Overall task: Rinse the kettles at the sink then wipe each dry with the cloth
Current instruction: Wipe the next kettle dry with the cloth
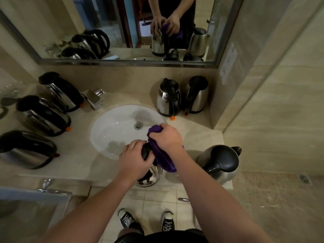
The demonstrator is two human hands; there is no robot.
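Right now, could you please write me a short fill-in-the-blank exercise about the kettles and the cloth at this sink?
1. The cloth in the right hand is ____ in colour.
2. The left hand grips the held kettle by its black ____.
3. Left of the sink, ____ kettles stand on the counter.
4. No water runs from the ____.

Missing words: purple; top; three; tap

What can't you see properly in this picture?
- Held kettle in the head view: mostly hidden under the left hand, right hand and purple cloth.
- Lowest left kettle: cut off by the picture's edge.
- Wall notice: writing too small to read.
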